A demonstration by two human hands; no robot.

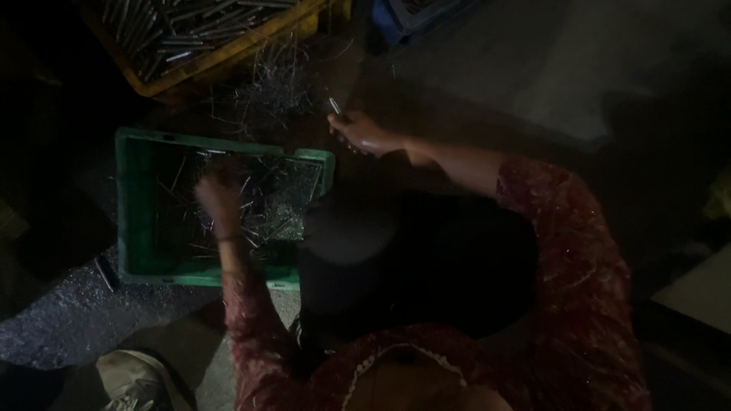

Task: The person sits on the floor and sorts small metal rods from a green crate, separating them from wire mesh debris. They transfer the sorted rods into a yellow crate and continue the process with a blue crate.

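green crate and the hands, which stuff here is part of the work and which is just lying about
In use:
left hand, blurred, over the green crate of thin metal rods
right hand gripping a thin metal piece

Lying about:
yellow crate of metal rods
tangle of wire scraps on the floor
blue crate
shoe

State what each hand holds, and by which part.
Right hand grips a thin metal rod by its lower end. Left hand, blurred over the green crate: cannot tell.
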